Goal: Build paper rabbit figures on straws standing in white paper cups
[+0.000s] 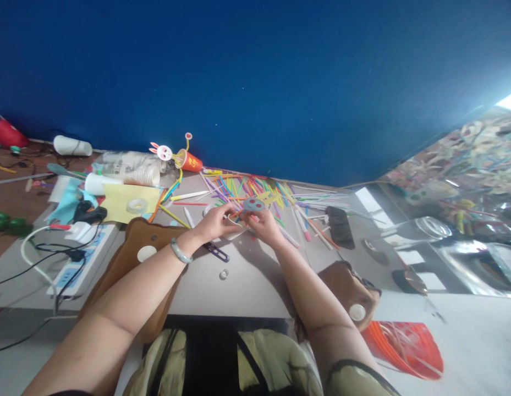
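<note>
My left hand [216, 223] is closed, thumb and fingers pinching the rim of what looks like a white paper cup [235, 235] above the table. Just right of it my right hand [264, 226] is closed too, its fingers at a blue-grey rounded cutout with red spots [254, 205] and a bit of orange straw. The fingers partly cover the cup and the straw. Under the left wrist lies a dark tool with a slotted handle [217, 252]. Nearer me sits a small clear round piece [224, 274]. Many coloured straws [242, 187] are spread behind both hands.
An orange cup with a rabbit cutout [191, 161] stands at the blue wall [255, 82]. Stacked paper cups [133, 170], a tape roll [137, 205] and a power strip [84, 258] with cables lie left. To the right are a dark phone-like slab [340, 226] and a clear jar [424, 228].
</note>
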`<state>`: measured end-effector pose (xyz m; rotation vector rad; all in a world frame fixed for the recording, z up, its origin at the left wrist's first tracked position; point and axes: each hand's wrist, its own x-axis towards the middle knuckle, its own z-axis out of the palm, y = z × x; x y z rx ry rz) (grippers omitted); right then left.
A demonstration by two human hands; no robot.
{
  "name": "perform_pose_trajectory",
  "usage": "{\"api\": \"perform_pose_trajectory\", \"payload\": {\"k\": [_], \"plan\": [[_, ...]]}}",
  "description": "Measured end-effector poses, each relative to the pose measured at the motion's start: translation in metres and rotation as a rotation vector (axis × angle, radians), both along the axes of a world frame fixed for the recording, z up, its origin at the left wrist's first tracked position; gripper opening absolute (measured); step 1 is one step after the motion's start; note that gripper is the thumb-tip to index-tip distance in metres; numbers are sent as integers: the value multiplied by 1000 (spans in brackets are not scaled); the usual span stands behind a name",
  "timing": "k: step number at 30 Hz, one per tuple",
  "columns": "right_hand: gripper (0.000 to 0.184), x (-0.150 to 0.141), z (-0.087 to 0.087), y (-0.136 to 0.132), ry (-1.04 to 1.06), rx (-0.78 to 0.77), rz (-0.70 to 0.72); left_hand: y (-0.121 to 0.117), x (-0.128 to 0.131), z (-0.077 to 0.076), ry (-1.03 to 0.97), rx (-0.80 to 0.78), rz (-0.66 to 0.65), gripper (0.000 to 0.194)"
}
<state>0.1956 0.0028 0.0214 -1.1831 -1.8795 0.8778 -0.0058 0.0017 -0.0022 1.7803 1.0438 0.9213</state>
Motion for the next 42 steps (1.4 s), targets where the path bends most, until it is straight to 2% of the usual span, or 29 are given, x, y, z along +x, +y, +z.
{"api": "perform_pose_trajectory", "payload": {"k": [9,15,21,27,35,42], "plan": [[42,-1,0,-3,22,-89,31,-2,3,-1,-3,-7,19,36],[46,0,0,-6,48,-122,-40,2,3,-3,-199,-167,-101,49],[49,1,2,-5,57,-150,29,7,-2,-1,-270,-254,-89,50],[43,5,-4,0,39,-75,-78,8,-2,-3,-313,-366,-147,60],[35,5,-6,1,75,-69,-91,6,1,-4,-276,-250,-28,56],[34,7,-5,0,107,-9,29,8,1,-6,-345,-142,-64,50]]}}
